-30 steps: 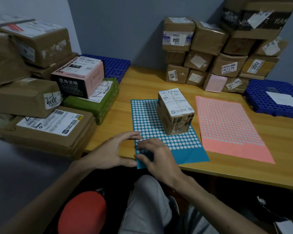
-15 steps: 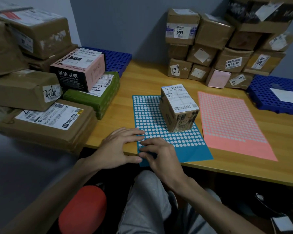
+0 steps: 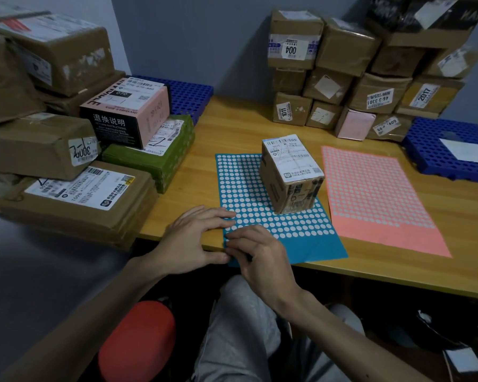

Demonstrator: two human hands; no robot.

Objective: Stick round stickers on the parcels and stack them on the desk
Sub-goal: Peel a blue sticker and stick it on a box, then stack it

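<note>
A blue sticker sheet (image 3: pixel 246 188) with rows of white round stickers lies at the desk's front edge. A small brown parcel (image 3: pixel 293 172) with a white label stands upright on its right half. My left hand (image 3: pixel 193 238) lies flat, with straight fingers pressing the sheet's left edge. My right hand (image 3: pixel 260 257) is just beside it, its curled fingertips pinching at the sheet's near left corner. Whether a sticker has come loose is hidden under the fingers. A pink sticker sheet (image 3: pixel 370 194) lies to the right.
Brown parcels (image 3: pixel 342 78) are stacked against the wall at the back right of the wooden desk (image 3: pixel 232 125). More parcels (image 3: pixel 80 194) are piled at the left. Blue grid trays sit at the far right (image 3: pixel 447 155) and back left (image 3: pixel 188 92).
Both hands stay at the blue sheet's near left corner; my right fingertips have shifted slightly along its edge. The parcel has not moved.
</note>
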